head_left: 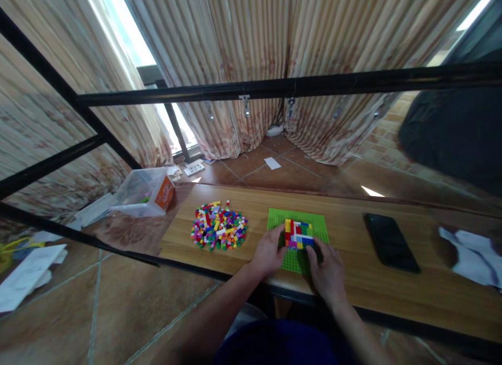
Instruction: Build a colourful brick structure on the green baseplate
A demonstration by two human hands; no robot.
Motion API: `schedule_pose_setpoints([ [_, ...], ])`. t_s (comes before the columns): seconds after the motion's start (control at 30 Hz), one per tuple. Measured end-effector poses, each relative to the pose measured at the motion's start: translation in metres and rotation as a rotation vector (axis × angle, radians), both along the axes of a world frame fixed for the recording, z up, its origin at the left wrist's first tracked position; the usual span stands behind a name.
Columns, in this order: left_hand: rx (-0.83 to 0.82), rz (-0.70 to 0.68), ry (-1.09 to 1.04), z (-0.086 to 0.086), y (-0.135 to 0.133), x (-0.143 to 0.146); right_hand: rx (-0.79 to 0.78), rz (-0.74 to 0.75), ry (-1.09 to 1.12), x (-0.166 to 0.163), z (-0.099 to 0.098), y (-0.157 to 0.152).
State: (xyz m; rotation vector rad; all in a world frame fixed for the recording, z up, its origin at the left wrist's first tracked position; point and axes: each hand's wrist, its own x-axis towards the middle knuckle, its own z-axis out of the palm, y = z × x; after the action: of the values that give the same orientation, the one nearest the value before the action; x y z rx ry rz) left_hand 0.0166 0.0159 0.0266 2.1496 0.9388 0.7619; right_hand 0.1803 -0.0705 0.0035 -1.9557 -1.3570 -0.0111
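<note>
A green baseplate [314,221] lies on the wooden table [353,281], with a small block of red, yellow, white and blue bricks [298,233] built on its middle. My left hand [269,251] rests at the plate's left edge, its fingers curled against the left side of the brick block. My right hand [328,272] lies on the plate's near right part, with its fingertips pressed to the block's lower right corner. A heap of loose coloured bricks [218,226] sits on the table to the left of the plate.
A black phone [390,242] lies flat to the right of the plate, with white cloth [472,255] beyond it. A clear plastic box [144,191] stands on the floor at the left. A black metal frame [274,87] crosses above. Papers litter the floor.
</note>
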Motion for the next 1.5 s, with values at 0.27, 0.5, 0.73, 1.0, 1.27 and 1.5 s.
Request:
schedule_pose_setpoints([
  [0.27,0.178,0.123,0.055,0.005,-0.023,-0.045,-0.022,-0.006,-0.051,0.003,-0.002,-0.002],
  [0.5,0.283,0.54,0.122,0.005,-0.01,-0.121,-0.03,-0.015,-0.056,0.005,-0.001,-0.004],
  [0.73,0.302,0.642,0.283,0.011,0.022,-0.147,-0.028,-0.01,-0.084,0.006,-0.002,-0.004],
  [1.0,0.312,0.599,0.357,0.016,0.032,-0.137,-0.029,-0.006,-0.09,0.007,-0.003,-0.005],
  [1.27,0.281,0.595,0.184,0.03,0.029,-0.124,0.005,0.015,-0.067,0.004,-0.003,-0.004],
  [1.5,-0.102,0.405,-0.066,0.036,0.013,-0.063,0.003,-0.002,-0.03,0.002,-0.002,-0.004],
])
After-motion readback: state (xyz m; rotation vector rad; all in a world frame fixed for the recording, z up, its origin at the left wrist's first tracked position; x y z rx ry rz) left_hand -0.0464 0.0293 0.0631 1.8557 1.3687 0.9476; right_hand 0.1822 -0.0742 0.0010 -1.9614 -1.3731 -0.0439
